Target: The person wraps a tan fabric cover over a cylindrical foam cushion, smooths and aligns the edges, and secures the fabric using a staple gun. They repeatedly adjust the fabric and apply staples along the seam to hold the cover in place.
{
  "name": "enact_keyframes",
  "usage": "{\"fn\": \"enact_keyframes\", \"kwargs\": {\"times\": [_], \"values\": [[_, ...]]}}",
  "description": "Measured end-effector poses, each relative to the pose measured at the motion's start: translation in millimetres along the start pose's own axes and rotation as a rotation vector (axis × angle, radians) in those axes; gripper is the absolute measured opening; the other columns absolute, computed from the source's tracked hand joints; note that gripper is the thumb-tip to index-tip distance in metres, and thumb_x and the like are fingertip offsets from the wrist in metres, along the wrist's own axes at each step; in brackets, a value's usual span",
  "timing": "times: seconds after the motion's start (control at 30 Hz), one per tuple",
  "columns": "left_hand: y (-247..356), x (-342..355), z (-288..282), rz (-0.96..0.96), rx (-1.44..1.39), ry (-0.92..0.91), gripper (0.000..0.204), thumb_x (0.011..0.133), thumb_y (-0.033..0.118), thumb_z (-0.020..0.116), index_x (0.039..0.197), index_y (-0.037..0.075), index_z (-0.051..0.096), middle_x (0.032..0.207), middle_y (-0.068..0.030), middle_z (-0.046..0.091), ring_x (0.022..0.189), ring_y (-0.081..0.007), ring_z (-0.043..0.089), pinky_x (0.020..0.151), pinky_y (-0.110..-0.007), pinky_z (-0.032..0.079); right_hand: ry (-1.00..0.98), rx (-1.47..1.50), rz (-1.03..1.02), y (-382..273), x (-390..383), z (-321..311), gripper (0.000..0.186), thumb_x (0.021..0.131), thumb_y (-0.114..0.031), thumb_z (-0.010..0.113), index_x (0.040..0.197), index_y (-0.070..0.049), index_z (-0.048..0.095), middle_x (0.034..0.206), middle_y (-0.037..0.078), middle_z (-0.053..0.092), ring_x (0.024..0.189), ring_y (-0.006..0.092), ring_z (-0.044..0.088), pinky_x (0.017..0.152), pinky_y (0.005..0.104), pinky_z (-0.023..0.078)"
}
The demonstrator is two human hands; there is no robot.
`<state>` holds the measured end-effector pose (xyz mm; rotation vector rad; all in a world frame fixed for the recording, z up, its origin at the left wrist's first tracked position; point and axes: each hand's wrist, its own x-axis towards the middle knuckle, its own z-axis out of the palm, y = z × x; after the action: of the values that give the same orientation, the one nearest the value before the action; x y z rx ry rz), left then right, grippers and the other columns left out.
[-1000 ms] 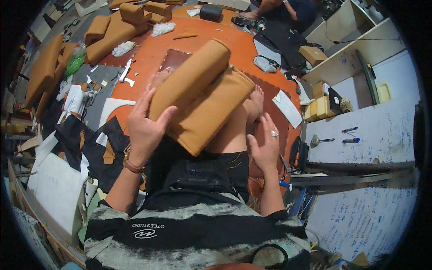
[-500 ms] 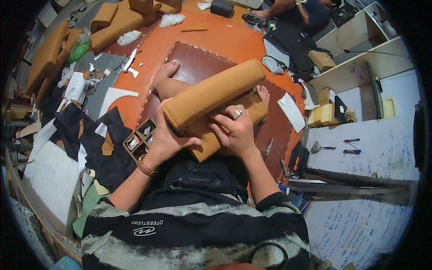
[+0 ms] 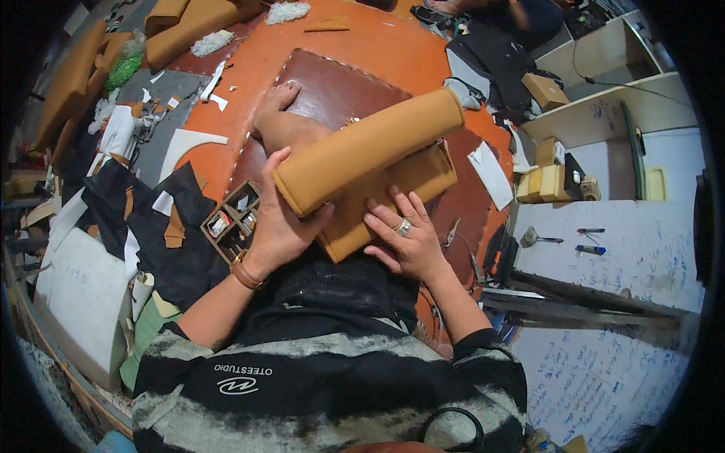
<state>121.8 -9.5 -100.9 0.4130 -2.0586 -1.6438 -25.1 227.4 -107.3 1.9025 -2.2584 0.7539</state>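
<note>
A tan padded cushion [image 3: 371,140], with a thick rolled bolster along a flatter section, lies tilted over my lap. My left hand [image 3: 287,215] grips the bolster's left end, its thumb beside the flatter section. My right hand [image 3: 402,235] rests with loosely spread fingers on the flatter section, a silver ring on one finger. A small wooden compartment box [image 3: 230,223] holding small items sits just left of my left forearm.
An orange mat [image 3: 234,106] with a maroon panel [image 3: 343,87] lies under me. Tan upholstered pieces [image 3: 75,90], black scraps [image 3: 170,211] and white offcuts surround me. At right are a marked white board [image 3: 604,362] and wooden partitions. A co-worker [image 3: 529,19] sits top right.
My right hand has come up from beside the cushion onto it, its bent fingers since flattening out. The bolster has swung flatter and rightward, with my left hand still on it.
</note>
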Motion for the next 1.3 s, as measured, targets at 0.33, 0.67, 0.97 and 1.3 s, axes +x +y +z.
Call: {"fn": "enact_keyframes", "kwargs": {"times": [0.33,0.67,0.97,1.3], "values": [[-21.7,-3.6,4.1,0.077,0.112,0.148,0.089,0.086,0.008,0.089,0.155,0.004,0.033,0.140,-0.0164,0.056,0.131,-0.0288,0.060,0.112,-0.043,0.050,0.009,-0.323,-0.014,-12.9,28.7,23.7,0.047,0.096,-0.022,0.061,0.142,-0.021,0.067,0.150,0.002,0.062,0.148,0.0336,0.052,0.125,0.0531,0.037],[-17.4,2.4,14.1,0.055,0.055,0.185,0.090,0.080,0.017,0.099,0.146,0.005,0.038,0.126,-0.0127,0.061,0.120,-0.0258,0.063,0.106,-0.042,0.052,-0.030,-0.251,0.116,-28.7,34.3,18.3,0.055,0.088,-0.020,0.071,0.143,-0.024,0.066,0.152,0.001,0.059,0.146,0.0364,0.049,0.125,0.0566,0.036],[-14.2,-7.5,17.0,0.094,0.101,0.312,0.080,0.083,0.016,0.095,0.142,0.005,0.041,0.123,-0.0130,0.062,0.117,-0.0265,0.064,0.103,-0.042,0.052,0.493,0.008,0.604,4.5,-41.2,23.4,0.042,0.091,-0.026,0.082,0.130,-0.012,0.071,0.130,0.012,0.068,0.121,0.0374,0.065,0.108,0.0498,0.051],[-31.0,-3.6,32.8,0.156,0.193,0.316,0.081,0.083,0.020,0.096,0.142,0.004,0.042,0.124,-0.0137,0.060,0.117,-0.0290,0.063,0.104,-0.043,0.051,-0.481,0.426,1.630,-5.5,-300.6,216.0,0.043,0.097,-0.032,0.080,0.123,0.002,0.070,0.110,0.016,0.076,0.105,0.0267,0.073,0.094,0.0413,0.056]]}}
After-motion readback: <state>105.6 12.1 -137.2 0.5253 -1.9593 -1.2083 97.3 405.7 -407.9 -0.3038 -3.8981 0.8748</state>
